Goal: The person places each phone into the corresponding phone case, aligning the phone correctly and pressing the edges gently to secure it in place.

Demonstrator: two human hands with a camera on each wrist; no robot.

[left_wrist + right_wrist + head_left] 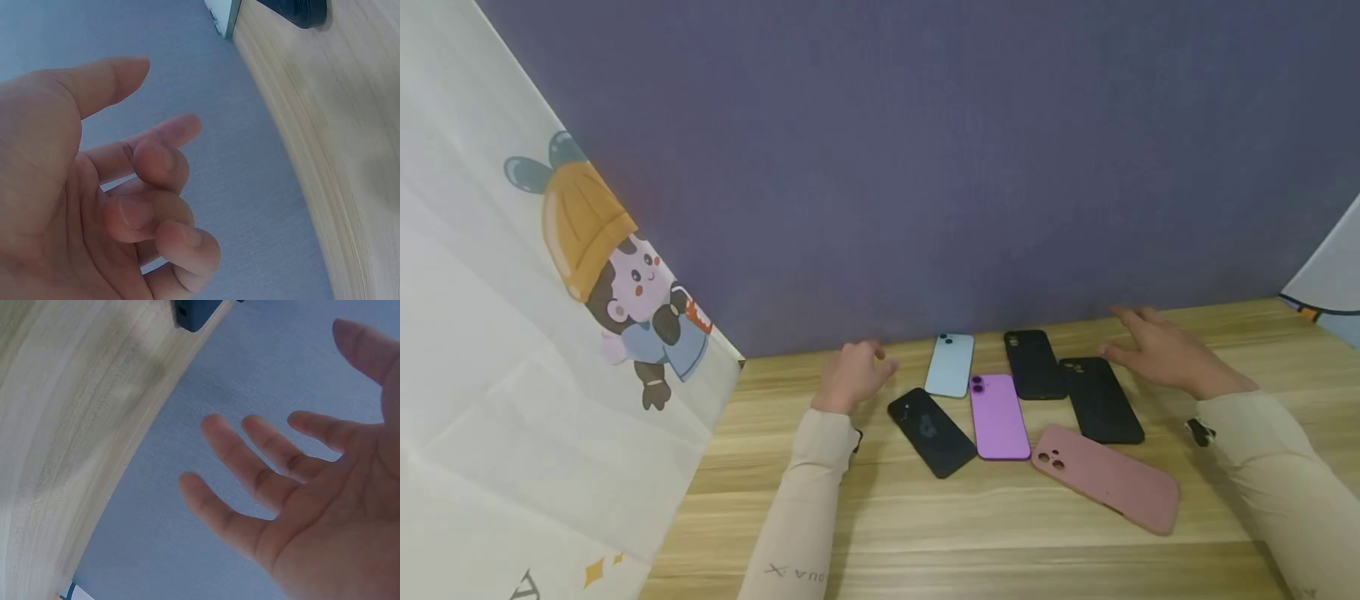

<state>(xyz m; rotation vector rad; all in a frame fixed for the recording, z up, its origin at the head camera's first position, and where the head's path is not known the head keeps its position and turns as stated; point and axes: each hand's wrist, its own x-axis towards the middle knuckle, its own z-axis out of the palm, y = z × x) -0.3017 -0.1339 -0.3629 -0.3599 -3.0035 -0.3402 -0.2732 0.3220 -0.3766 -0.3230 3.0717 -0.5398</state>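
Head view: left hand [853,377] with fingers loosely curled, right hand [1174,354] with fingers apart, both empty; phones [1000,417] and cases [1108,481] lie unheld on the tabletop [940,542], handling apparently not begun.

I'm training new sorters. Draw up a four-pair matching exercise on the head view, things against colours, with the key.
Things:
1. Leftmost phone
2. Lowest phone case
3. Cartoon figure's hat
4. Left sleeve

Colours:
A. Orange
B. Beige
C. Black
D. Pink

Pairs: 1-C, 2-D, 3-A, 4-B
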